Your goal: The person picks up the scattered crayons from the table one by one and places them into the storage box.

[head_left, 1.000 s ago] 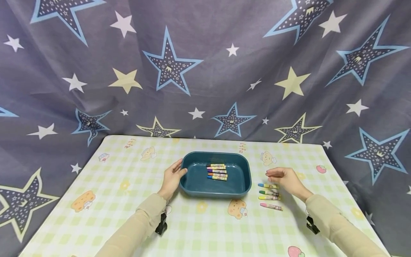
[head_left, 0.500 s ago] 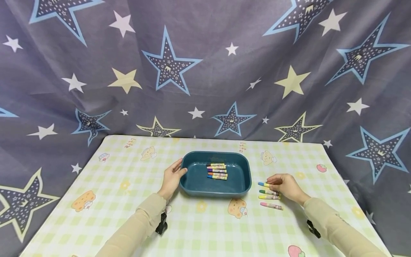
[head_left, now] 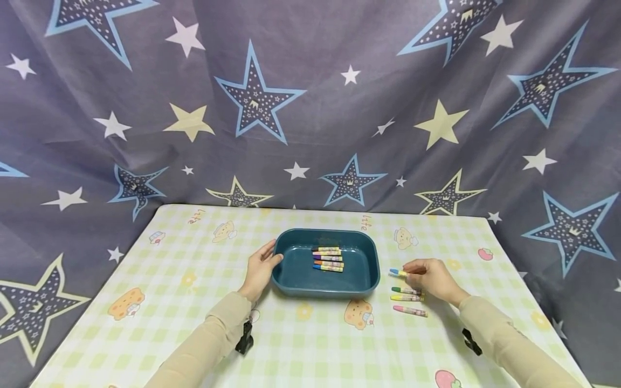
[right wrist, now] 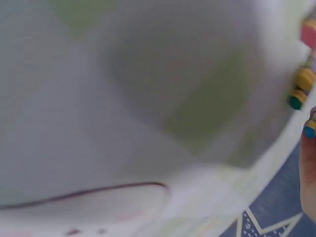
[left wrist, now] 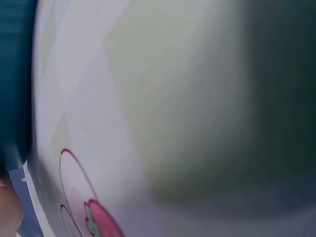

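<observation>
In the head view, my left hand (head_left: pixel 259 271) grips the left end of a dark teal plastic tray (head_left: pixel 295 275), thumb over the rim and fingers along the outer wall. Several paper-wrapped crayons (head_left: pixel 328 258) lie in a stacked row inside it. To the tray's right, my right hand (head_left: pixel 435 281) pinches a light blue crayon (head_left: pixel 396 273) between thumb and fingers, its tip pointing left. Below that hand, a green crayon (head_left: pixel 402 290), a yellow crayon (head_left: pixel 404 298) and a pink crayon (head_left: pixel 410 311) lie on the cloth. The right wrist view catches the pinched crayon's blue end (right wrist: pixel 309 131).
A green-and-white checked tablecloth (head_left: pixel 194 334) with cartoon prints covers the table. Behind it hangs a grey star-patterned curtain (head_left: pixel 310 134). In the left wrist view, the tray's outer wall (left wrist: pixel 14 79) fills the left edge.
My right hand has come down to the light blue crayon, taken hold of it, and raised it slightly away from the green one. My left hand and the tray have stayed put.
</observation>
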A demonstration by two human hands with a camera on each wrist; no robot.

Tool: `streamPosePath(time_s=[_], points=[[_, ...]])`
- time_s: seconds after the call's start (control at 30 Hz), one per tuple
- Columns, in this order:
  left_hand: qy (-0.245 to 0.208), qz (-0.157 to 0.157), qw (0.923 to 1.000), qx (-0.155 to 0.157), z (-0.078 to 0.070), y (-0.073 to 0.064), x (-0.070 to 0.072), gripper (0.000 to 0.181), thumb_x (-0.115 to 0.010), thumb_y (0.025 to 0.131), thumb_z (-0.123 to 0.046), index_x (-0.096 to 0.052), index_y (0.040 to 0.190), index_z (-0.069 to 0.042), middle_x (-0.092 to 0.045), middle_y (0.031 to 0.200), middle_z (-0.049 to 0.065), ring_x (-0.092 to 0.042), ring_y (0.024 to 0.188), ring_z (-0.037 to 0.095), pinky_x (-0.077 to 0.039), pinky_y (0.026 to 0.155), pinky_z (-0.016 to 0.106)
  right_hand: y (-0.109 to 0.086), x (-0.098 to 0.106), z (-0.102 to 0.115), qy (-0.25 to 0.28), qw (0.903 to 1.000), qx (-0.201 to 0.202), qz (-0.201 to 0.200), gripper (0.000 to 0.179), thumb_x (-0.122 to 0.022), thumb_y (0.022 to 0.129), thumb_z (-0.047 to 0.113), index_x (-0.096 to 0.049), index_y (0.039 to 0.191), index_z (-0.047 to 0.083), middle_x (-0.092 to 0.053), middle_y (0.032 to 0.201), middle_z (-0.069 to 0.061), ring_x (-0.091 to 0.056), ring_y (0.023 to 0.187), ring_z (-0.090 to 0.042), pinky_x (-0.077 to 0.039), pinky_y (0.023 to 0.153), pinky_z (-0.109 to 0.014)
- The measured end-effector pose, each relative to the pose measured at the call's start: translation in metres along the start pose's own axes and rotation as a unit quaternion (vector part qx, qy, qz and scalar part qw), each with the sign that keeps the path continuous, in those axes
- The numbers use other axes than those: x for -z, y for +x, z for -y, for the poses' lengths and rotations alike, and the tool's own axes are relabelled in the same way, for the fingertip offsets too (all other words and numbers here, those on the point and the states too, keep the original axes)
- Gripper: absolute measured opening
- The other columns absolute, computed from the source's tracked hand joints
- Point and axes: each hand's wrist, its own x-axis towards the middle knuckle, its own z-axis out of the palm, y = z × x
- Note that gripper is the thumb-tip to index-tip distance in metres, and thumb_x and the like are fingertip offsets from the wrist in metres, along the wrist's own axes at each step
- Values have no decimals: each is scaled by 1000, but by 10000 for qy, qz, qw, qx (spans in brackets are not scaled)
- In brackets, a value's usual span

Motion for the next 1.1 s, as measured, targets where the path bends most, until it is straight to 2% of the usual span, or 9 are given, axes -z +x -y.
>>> streamPosePath(time_s=[0.2, 0.33, 0.47, 0.7, 0.93, 1.1], points=[[62, -17, 10000, -5, 1, 1, 0, 53, -55, 89, -5, -37, 138, 0, -40, 140, 19, -34, 133, 30, -31, 112, 36, 5, 15, 25, 412, 9981, 185, -427, 22, -68, 81, 5, -68, 101, -3, -68, 100, -18, -66, 80, -6, -55, 69, -16], [55, -18, 10000, 29, 5, 5, -1, 53, -56, 88, -5, -39, 138, -1, -41, 140, 19, -35, 133, 30, -31, 111, 36, 9, 25, 47, 609, 9966, 259, -486, 25, -67, 82, 9, -67, 104, -3, -66, 104, -20, -64, 79, 1, -55, 69, -15], [-14, -29, 10000, 38, 15, 11, 0, 53, -57, 88, -5, -40, 138, -3, -41, 140, 18, -35, 133, 29, -32, 111, 36, 17, 23, 69, 668, 9960, 377, -452, 26, -68, 82, 12, -68, 105, -1, -66, 107, -19, -66, 82, -4, -55, 70, -15], [37, -92, 9999, -96, 28, 20, -1, 52, -58, 87, -9, -42, 137, -7, -43, 139, 14, -38, 131, 27, -35, 109, 33, 39, -11, 94, 885, 9940, 644, -84, 25, -68, 81, 5, -67, 105, -3, -67, 103, -18, -67, 87, -23, -57, 73, -21], [79, -204, 9998, -32, 28, 19, 2, 53, -59, 86, -8, -42, 137, -6, -45, 138, 13, -38, 131, 27, -36, 109, 33, 57, -63, 105, 899, 9914, 860, 396, 25, -68, 79, 4, -68, 103, -2, -70, 95, -15, -67, 86, -23, -57, 72, -22], [133, -111, 9998, -112, 28, 19, 3, 53, -58, 87, -8, -41, 137, -6, -43, 139, 15, -37, 131, 28, -35, 109, 34, 68, -91, 110, 788, 9936, 665, 455, 23, -70, 77, 2, -70, 100, 0, -70, 90, -12, -67, 82, -21, -57, 69, -23]])
